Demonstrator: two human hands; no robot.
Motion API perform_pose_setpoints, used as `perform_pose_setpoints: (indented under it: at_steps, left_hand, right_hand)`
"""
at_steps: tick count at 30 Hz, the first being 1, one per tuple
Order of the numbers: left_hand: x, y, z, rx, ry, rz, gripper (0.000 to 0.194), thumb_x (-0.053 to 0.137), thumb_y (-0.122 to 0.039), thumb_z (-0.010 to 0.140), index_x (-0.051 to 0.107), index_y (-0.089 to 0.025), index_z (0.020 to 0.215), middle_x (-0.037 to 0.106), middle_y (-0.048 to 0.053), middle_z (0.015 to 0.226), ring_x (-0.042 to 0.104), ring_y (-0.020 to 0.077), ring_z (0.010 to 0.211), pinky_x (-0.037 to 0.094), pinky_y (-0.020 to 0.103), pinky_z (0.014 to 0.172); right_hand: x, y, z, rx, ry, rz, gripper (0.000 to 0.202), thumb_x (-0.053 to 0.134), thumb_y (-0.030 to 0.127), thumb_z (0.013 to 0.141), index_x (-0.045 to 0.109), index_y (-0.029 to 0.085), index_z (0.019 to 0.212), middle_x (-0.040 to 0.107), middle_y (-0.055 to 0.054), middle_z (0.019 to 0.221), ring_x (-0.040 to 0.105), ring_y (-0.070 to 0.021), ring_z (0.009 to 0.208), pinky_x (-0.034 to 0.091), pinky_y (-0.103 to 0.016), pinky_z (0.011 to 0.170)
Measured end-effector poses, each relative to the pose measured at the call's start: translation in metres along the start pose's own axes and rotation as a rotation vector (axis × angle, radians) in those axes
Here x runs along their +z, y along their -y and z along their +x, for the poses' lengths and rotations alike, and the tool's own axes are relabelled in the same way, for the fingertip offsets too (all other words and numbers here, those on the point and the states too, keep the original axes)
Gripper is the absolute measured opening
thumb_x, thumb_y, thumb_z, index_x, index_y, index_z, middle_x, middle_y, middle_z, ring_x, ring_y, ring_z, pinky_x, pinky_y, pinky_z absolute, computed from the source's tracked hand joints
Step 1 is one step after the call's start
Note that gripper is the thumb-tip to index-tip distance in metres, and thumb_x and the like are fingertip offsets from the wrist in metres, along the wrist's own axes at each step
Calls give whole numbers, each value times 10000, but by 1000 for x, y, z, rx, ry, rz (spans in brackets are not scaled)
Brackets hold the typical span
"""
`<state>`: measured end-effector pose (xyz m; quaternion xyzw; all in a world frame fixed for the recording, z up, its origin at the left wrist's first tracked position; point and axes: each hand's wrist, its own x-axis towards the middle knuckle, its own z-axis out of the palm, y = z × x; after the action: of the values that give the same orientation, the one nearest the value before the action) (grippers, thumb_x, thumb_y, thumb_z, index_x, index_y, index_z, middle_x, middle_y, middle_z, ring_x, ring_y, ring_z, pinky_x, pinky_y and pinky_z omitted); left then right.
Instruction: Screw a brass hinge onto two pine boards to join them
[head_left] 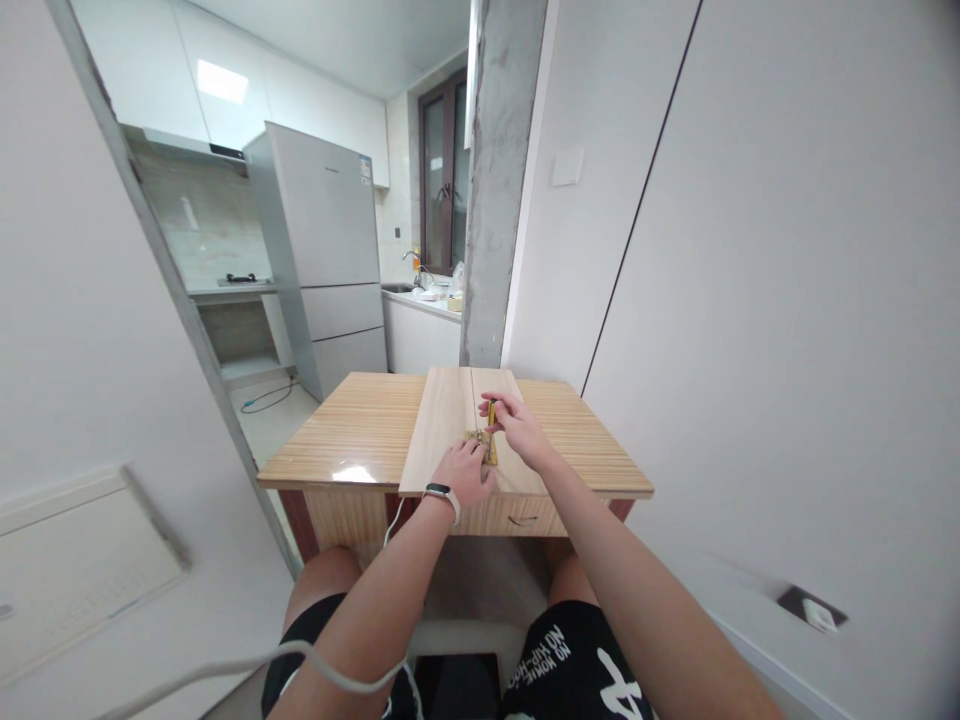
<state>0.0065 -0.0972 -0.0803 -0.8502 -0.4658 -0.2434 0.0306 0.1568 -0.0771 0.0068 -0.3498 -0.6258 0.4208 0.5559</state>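
Note:
A pale wooden board [442, 420] lies on the desk, with a dark line running down it. On it is a small brass-coloured metal piece [491, 455], partly hidden by fingers. My left hand [463, 472], with a band on the wrist, presses on this piece with its fingers spread. Above and just right of it, my right hand [514, 422] grips a yellow and black screwdriver [492, 412] held upright, its shaft pointing down at the metal piece. Whether the tip touches a screw is too small to tell.
The striped wooden desk [367, 420] has a drawer [517, 518] at its front. A white cable [300, 648] crosses by my left forearm. Beyond stand a fridge [330, 230] and a counter with a sink [397, 288]. A wall rises at the right.

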Motion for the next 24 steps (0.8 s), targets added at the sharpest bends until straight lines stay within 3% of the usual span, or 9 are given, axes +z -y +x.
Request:
perform_pose_setpoints:
  at_steps: [10, 17, 24]
  left_hand:
    - [-3, -2, 0, -6, 11, -4, 426, 563, -407, 909, 602, -200, 1280, 625, 134, 1261, 522, 319, 1185, 437, 458, 1001]
    - [-1, -2, 0, -10, 17, -1, 425, 562, -402, 908, 596, -203, 1282, 618, 137, 1267, 514, 318, 1197, 432, 457, 1007]
    - [-2, -4, 1, 0, -6, 5, 404, 568, -399, 903, 612, -197, 1250, 627, 136, 1246, 522, 317, 1179, 442, 456, 988]
  right_hand:
    - [0, 1, 1, 11, -108, -17, 357, 717, 513, 824, 647, 209, 998, 710, -82, 1061, 682, -224, 1015, 635, -307, 642]
    - [-1, 0, 0, 15, -177, -37, 381, 810, 477, 752, 580, 209, 896, 728, -78, 1033, 702, -209, 932, 645, -307, 631]
    - [-2, -4, -1, -8, -155, -20, 423, 800, 507, 760, 532, 230, 934, 722, -48, 970, 712, -211, 911, 625, -300, 623]
